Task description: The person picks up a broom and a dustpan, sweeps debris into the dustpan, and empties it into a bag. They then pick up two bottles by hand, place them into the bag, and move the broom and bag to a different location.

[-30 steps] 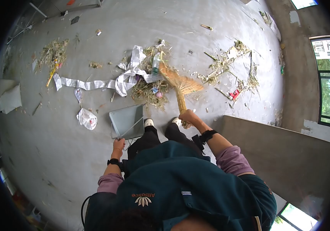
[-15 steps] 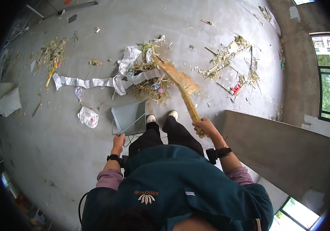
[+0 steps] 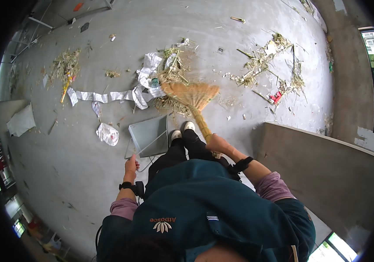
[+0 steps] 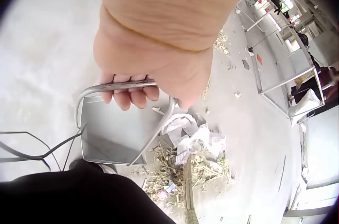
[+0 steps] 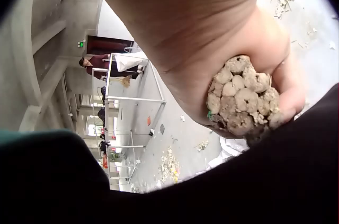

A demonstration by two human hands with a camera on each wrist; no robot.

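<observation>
My right hand (image 3: 219,144) grips the bound stalk handle of a straw broom (image 3: 192,92). Its fanned head lies over a heap of straw litter (image 3: 173,106) in front of my feet. The right wrist view shows the cut butt of the broom handle (image 5: 243,97) sticking out of my fist. Fingers of my left hand (image 3: 131,166) are hooked round the metal bar handle (image 4: 127,85) of a grey dustpan (image 3: 148,132). The dustpan stands on the floor left of my shoes, near the heap. A long printed paper strip (image 3: 102,97) and a plastic bottle (image 3: 155,82) lie at the heap's left side.
A white plastic bag (image 3: 108,134) lies left of the dustpan. More straw litter is scattered at the left (image 3: 66,63) and right (image 3: 294,78). A grey panel (image 3: 318,161) stands close on my right. Another person (image 5: 98,66) stands behind a metal frame (image 5: 135,99).
The broom head has swept leftward over the heap, then drawn back and come over it again. The bottle and crumpled paper have shifted left. The left hand keeps its hold on the dustpan handle.
</observation>
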